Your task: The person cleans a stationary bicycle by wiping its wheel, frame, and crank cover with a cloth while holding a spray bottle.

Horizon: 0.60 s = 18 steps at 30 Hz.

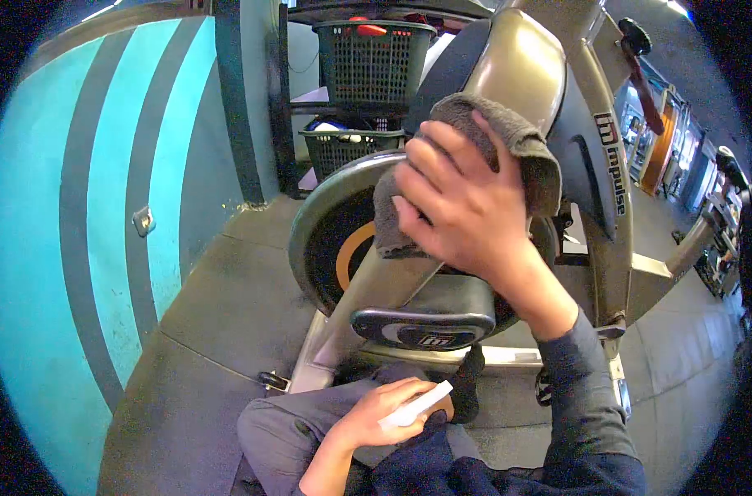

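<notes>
A dark grey cloth point(534, 157) lies over the gold-coloured cover of an exercise bike point(518, 50), draping down across its frame. My right hand point(467, 194) presses on the cloth from above, fingers bent into it. Low in front of me, my left hand point(380, 413) is closed around a white, flat-edged object point(417, 405) resting near my lap; most of it is hidden, so its kind does not show. Below the cloth are the bike's round flywheel point(310, 223) and a black rounded cover with a logo point(425, 326).
Two black plastic baskets, an upper one point(374, 70) and a lower one point(351, 150), stand on a rack behind the bike. A turquoise striped wall point(37, 248) with a socket point(143, 221) runs along the left. Other gym equipment point(715, 240) stands at the right.
</notes>
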Available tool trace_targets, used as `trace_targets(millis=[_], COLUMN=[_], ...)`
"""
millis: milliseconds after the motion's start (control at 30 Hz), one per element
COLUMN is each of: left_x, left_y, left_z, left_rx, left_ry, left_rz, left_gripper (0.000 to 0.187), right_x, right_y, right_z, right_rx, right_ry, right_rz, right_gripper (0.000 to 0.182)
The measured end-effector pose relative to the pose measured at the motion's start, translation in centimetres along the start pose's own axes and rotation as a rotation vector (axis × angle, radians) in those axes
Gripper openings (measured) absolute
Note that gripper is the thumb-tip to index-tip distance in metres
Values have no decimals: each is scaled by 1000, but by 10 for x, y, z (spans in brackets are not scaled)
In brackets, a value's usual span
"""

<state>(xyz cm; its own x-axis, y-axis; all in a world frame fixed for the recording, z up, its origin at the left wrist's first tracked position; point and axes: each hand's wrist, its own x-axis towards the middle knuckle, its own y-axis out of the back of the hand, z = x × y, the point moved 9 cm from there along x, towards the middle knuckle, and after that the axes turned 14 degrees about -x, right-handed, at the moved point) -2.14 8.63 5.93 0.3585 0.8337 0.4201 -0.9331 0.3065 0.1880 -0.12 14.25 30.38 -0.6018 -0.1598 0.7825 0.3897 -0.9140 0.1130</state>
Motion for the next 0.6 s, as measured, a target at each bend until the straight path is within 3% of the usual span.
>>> trace_targets(millis=[67, 167, 200, 267, 400, 467, 500, 600], left_x=[-2, -2, -2, -2, -3, -4, -4, -4], left_y=[1, 5, 6, 7, 7, 6, 5, 3], left_z=[2, 5, 6, 7, 0, -1, -1, 4], left_rx=[13, -15, -4, 5, -6, 2, 9, 8], left_ry=[5, 7, -16, -43, -12, -6, 0, -5], left_rz=[-5, -9, -5, -3, -2, -4, -8, -5], left_gripper=[47, 48, 48, 49, 48, 48, 48, 48], right_x=[-7, -17, -24, -36, -55, -57, -56, -64], right_y=[-15, -23, -29, -39, -45, -43, -36, -38], right_z=[-20, -64, -89, -116, -149, -153, -155, -159], right_rx=[-15, -54, -167, -170, -181, -31, -142, -44], right_ry=[-11, 166, 440, 549, 535, 448, 562, 615], right_rz=[-52, -82, -132, -204, -133, -134, -71, -26], right_gripper=[18, 17, 18, 22, 23, 23, 22, 23])
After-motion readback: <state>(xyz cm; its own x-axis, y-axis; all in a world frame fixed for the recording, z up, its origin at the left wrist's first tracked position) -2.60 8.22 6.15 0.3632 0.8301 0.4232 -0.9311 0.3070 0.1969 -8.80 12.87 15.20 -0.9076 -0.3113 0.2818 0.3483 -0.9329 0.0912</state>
